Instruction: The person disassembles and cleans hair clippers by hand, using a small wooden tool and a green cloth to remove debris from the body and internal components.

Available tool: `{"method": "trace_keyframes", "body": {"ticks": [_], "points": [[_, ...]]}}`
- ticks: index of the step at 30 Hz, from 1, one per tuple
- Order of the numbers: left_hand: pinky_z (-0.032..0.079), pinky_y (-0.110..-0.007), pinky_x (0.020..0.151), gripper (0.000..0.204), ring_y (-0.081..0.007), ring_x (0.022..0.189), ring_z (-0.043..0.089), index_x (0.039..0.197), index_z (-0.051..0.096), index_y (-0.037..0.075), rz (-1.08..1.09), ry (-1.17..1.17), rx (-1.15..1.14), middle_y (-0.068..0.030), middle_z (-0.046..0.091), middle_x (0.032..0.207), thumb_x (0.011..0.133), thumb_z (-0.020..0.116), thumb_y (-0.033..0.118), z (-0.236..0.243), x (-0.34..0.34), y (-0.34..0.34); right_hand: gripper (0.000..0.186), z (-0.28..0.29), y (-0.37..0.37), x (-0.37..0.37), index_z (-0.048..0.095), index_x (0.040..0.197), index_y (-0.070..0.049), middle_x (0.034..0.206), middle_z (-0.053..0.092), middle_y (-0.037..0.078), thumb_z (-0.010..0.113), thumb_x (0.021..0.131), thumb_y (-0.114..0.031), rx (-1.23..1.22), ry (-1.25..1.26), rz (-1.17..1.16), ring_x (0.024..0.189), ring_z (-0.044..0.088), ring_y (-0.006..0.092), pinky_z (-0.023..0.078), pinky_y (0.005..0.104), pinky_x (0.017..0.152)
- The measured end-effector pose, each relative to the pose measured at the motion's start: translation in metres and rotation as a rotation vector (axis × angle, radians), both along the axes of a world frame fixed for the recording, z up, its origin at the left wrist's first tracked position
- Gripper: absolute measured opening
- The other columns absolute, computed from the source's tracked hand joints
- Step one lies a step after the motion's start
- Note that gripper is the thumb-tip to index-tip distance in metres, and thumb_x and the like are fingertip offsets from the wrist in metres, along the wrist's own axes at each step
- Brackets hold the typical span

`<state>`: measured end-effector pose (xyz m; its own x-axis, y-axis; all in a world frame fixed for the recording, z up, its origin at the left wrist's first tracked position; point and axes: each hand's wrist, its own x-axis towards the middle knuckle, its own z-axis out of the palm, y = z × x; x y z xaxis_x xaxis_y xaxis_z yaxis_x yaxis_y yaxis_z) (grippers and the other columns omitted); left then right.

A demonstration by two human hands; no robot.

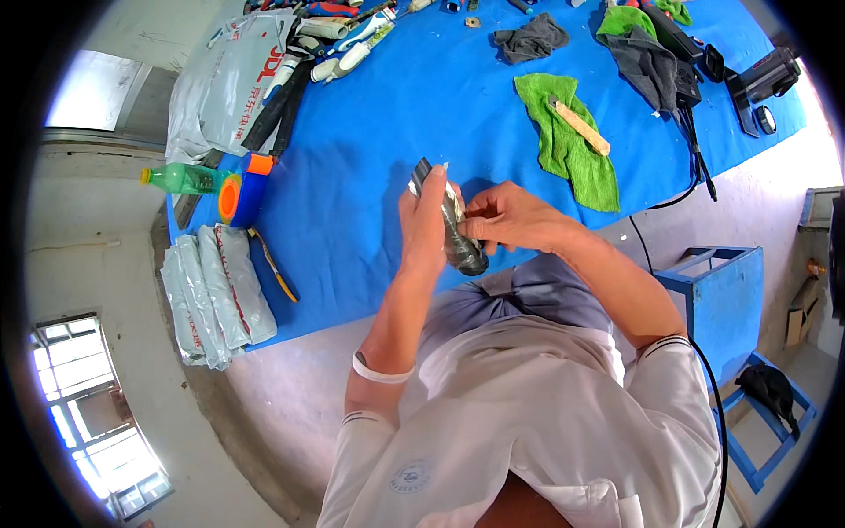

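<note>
partly hidden by the clamping left hand [424, 222], a black tube [460, 245] meets the right hand [512, 218], its grip unclear.

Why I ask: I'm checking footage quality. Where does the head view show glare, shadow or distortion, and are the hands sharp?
In the head view, the barred window glares white; in the head view, the fisheye slants that window and leaves black corners; in the head view, a shadow falls on the blue cloth between left hand and right hand, both fairly sharp.
</note>
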<state>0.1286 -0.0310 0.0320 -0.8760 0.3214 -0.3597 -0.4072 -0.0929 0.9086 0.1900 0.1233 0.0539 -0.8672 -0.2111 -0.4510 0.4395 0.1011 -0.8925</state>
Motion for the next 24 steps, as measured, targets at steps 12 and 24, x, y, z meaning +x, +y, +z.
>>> {"method": "trace_keyframes", "body": {"ticks": [12, 24], "points": [[0.047, -0.028, 0.054, 0.031, -0.0130, 0.065, 0.057, 0.084, 0.056, 0.006, 0.045, -0.037, -0.013, -0.0056, 0.059, 0.074, 0.094, 0.061, 0.036, 0.001, 0.001, 0.005, 0.029, -0.033, -0.007, -0.001, 0.068, 0.086, 0.003, 0.072, 0.066, 0.010, 0.068, 0.079, -0.025, -0.119, 0.022, -0.127, 0.062, 0.064, 0.0150, 0.052, 0.0280, 0.056], [0.047, -0.028, 0.055, 0.034, -0.0123, 0.064, 0.057, 0.085, 0.057, 0.007, 0.025, -0.021, -0.002, -0.0049, 0.060, 0.075, 0.093, 0.061, 0.039, -0.005, 0.001, 0.001, 0.028, -0.015, -0.005, 0.000, 0.069, 0.084, 0.003, 0.073, 0.066, 0.009, 0.070, 0.077, -0.025, -0.142, -0.007, -0.064, 0.061, 0.060, 0.0144, 0.049, 0.0278, 0.054]]}}
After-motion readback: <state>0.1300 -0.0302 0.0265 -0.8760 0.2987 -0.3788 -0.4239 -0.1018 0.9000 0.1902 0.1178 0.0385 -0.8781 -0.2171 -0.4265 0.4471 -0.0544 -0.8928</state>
